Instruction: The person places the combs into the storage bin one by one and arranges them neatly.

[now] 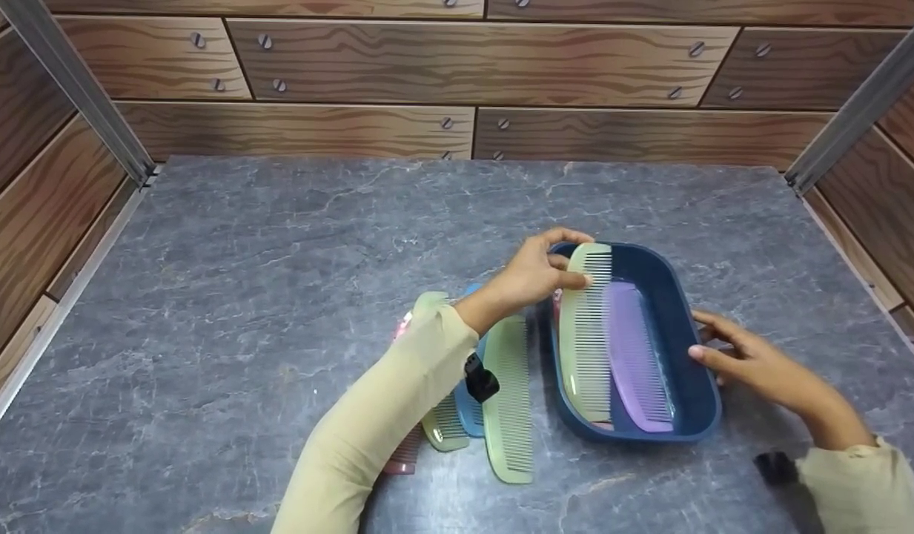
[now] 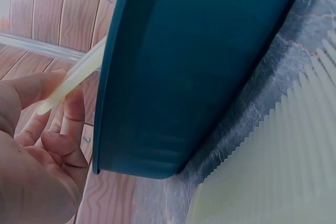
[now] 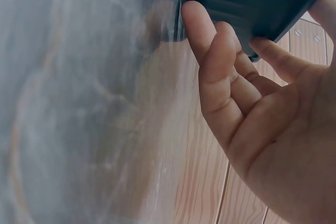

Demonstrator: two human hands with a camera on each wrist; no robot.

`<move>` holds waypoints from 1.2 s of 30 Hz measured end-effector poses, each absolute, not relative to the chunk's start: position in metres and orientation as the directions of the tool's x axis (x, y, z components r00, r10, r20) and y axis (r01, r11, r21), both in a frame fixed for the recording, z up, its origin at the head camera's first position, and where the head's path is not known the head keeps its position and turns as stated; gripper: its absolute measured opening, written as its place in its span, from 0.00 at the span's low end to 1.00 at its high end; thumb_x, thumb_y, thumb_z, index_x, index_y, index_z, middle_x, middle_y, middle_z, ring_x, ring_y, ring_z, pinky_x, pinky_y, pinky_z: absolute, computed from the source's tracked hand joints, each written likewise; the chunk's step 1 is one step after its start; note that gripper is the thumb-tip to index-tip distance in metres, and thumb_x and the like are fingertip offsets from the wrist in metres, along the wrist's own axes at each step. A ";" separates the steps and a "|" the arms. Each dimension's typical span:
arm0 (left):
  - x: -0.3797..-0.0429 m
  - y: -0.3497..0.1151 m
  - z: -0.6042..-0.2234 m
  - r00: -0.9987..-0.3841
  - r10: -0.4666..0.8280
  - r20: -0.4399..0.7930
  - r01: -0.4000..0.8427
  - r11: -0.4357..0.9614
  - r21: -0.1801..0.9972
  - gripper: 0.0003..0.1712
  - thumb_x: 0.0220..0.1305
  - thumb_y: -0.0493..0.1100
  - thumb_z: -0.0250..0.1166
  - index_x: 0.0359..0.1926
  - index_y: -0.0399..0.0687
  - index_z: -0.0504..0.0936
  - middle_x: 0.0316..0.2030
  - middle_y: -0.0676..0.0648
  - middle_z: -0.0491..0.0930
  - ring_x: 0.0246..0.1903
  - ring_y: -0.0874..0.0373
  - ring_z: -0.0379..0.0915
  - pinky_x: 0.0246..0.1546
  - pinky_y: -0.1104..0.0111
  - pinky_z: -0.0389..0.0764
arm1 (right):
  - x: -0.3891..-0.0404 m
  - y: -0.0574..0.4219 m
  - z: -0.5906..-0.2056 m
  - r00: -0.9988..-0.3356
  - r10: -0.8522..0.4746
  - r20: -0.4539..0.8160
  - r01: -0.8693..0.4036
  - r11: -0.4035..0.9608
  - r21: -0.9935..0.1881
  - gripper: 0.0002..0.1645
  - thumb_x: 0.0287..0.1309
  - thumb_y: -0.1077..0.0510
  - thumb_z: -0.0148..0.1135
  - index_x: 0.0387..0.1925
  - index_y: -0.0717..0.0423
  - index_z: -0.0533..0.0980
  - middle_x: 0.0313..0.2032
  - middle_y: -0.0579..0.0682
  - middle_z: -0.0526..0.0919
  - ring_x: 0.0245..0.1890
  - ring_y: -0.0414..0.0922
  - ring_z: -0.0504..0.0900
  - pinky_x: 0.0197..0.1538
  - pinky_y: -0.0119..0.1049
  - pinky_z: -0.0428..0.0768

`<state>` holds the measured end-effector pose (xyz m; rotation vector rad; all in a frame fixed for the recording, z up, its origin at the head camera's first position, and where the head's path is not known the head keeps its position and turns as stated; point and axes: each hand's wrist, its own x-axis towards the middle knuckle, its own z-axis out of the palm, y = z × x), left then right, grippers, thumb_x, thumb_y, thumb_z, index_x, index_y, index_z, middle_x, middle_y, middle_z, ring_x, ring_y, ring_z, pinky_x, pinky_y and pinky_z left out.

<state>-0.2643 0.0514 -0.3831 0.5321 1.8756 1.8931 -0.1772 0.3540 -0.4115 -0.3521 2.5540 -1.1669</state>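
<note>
A pale green comb (image 1: 586, 356) lies lengthwise along the left side of a dark blue tub (image 1: 686, 386). My left hand (image 1: 534, 271) pinches its far end between thumb and fingers, over the tub's far left corner. In the left wrist view that end of the comb (image 2: 73, 80) sticks up past the rim. Right of it in the tub lies a purple comb (image 1: 638, 356). Something reddish shows at the green comb's left edge, mostly hidden. At the tub's right wall, my right hand (image 1: 760, 367) touches the rim and outer side with loosely bent fingers.
Left of the tub on the grey marbled table (image 1: 279, 297) lie another green comb (image 1: 507, 415), a blue comb (image 1: 468, 411), a yellow-green comb (image 1: 445, 430) and a dark pink comb (image 1: 403, 456), partly under my left sleeve. Wood-patterned walls (image 1: 427, 63) surround the table.
</note>
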 end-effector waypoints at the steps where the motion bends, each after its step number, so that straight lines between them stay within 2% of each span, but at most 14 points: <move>1: -0.265 0.051 -0.383 -0.836 0.548 -0.023 -0.024 0.006 1.000 0.27 0.55 0.31 0.64 0.56 0.50 0.71 0.33 0.38 0.83 0.26 0.58 0.76 0.30 0.64 0.74 | -0.177 0.354 -0.411 -0.921 -0.349 -0.175 -0.096 0.637 -0.765 0.34 0.66 0.56 0.49 0.68 0.64 0.50 0.48 0.64 0.68 0.37 0.32 0.77 0.34 0.35 0.80; 3: -0.266 0.051 -0.383 -0.835 0.550 -0.020 -0.007 0.026 1.000 0.27 0.55 0.31 0.64 0.56 0.50 0.70 0.29 0.41 0.82 0.24 0.60 0.74 0.27 0.63 0.72 | -0.177 0.354 -0.411 -0.920 -0.347 -0.180 -0.090 0.636 -0.766 0.34 0.66 0.56 0.49 0.68 0.63 0.50 0.48 0.65 0.67 0.37 0.31 0.77 0.34 0.35 0.80; 6: -0.267 0.051 -0.384 -0.840 0.543 -0.012 0.027 0.063 0.998 0.27 0.55 0.31 0.63 0.56 0.49 0.69 0.26 0.46 0.81 0.21 0.59 0.71 0.26 0.56 0.72 | -0.178 0.354 -0.411 -0.918 -0.349 -0.189 -0.085 0.638 -0.766 0.34 0.66 0.56 0.49 0.68 0.63 0.50 0.50 0.65 0.66 0.38 0.31 0.77 0.35 0.35 0.80; 10: -0.270 0.050 -0.384 -0.864 0.504 -0.015 0.077 0.163 0.984 0.27 0.55 0.33 0.65 0.56 0.52 0.70 0.26 0.47 0.81 0.23 0.57 0.74 0.32 0.50 0.77 | -0.178 0.354 -0.411 -0.920 -0.344 -0.190 -0.083 0.642 -0.762 0.34 0.66 0.55 0.49 0.68 0.63 0.50 0.52 0.65 0.66 0.38 0.30 0.77 0.35 0.34 0.80; 13: -0.272 0.049 -0.384 -0.886 0.463 -0.024 0.108 0.255 0.961 0.27 0.53 0.37 0.68 0.54 0.58 0.72 0.29 0.49 0.81 0.26 0.57 0.76 0.34 0.57 0.79 | -0.178 0.354 -0.411 -0.920 -0.355 -0.169 -0.102 0.631 -0.769 0.34 0.66 0.56 0.49 0.67 0.63 0.51 0.54 0.66 0.66 0.40 0.28 0.76 0.36 0.34 0.80; 14: -0.272 0.049 -0.383 -0.892 0.451 -0.025 0.116 0.284 0.952 0.27 0.52 0.38 0.69 0.53 0.59 0.72 0.30 0.50 0.81 0.28 0.58 0.77 0.34 0.61 0.80 | -0.177 0.354 -0.412 -0.921 -0.353 -0.165 -0.103 0.628 -0.771 0.33 0.66 0.56 0.49 0.67 0.63 0.52 0.55 0.64 0.66 0.40 0.27 0.75 0.36 0.34 0.80; 17: -0.273 0.049 -0.382 -0.903 0.429 -0.025 0.140 0.349 0.927 0.28 0.50 0.41 0.70 0.53 0.61 0.72 0.34 0.53 0.80 0.30 0.60 0.77 0.30 0.69 0.78 | -0.177 0.355 -0.412 -0.920 -0.360 -0.154 -0.110 0.616 -0.780 0.33 0.66 0.57 0.49 0.67 0.63 0.52 0.55 0.49 0.68 0.42 0.26 0.75 0.37 0.34 0.80; 20: -0.274 0.049 -0.381 -0.908 0.419 -0.027 0.164 0.412 0.896 0.28 0.50 0.43 0.71 0.53 0.62 0.72 0.34 0.55 0.79 0.30 0.61 0.76 0.28 0.72 0.75 | -0.177 0.355 -0.412 -0.923 -0.351 -0.159 -0.103 0.622 -0.776 0.33 0.66 0.56 0.49 0.68 0.61 0.52 0.53 0.39 0.66 0.43 0.25 0.75 0.38 0.33 0.80; 21: -0.274 0.049 -0.381 -0.909 0.416 -0.027 0.173 0.434 0.884 0.28 0.50 0.44 0.71 0.53 0.63 0.72 0.34 0.55 0.79 0.29 0.61 0.76 0.28 0.72 0.75 | -0.178 0.355 -0.412 -0.922 -0.353 -0.162 -0.102 0.624 -0.775 0.34 0.66 0.55 0.49 0.68 0.61 0.52 0.54 0.41 0.67 0.43 0.25 0.74 0.39 0.33 0.80; 24: -0.276 0.050 -0.379 -0.909 0.415 -0.023 0.208 0.504 0.838 0.29 0.50 0.46 0.71 0.54 0.61 0.72 0.35 0.56 0.79 0.29 0.62 0.75 0.28 0.72 0.73 | -0.178 0.354 -0.411 -0.923 -0.347 -0.165 -0.103 0.637 -0.764 0.33 0.66 0.55 0.49 0.67 0.62 0.52 0.57 0.57 0.68 0.43 0.25 0.74 0.39 0.33 0.80; 27: -0.278 0.051 -0.378 -0.905 0.426 -0.023 0.245 0.564 0.789 0.29 0.50 0.47 0.71 0.55 0.58 0.72 0.38 0.54 0.80 0.31 0.62 0.75 0.30 0.72 0.73 | -0.178 0.354 -0.411 -0.923 -0.347 -0.166 -0.107 0.644 -0.757 0.33 0.66 0.55 0.49 0.67 0.63 0.52 0.56 0.67 0.67 0.42 0.25 0.74 0.38 0.33 0.80; 36: -0.284 0.051 -0.377 -0.891 0.454 0.006 0.330 0.640 0.694 0.28 0.49 0.47 0.71 0.53 0.54 0.76 0.40 0.55 0.81 0.38 0.63 0.74 0.38 0.72 0.74 | -0.177 0.355 -0.412 -0.922 -0.356 -0.154 -0.119 0.637 -0.762 0.33 0.66 0.57 0.49 0.67 0.63 0.52 0.56 0.68 0.68 0.41 0.25 0.74 0.37 0.32 0.79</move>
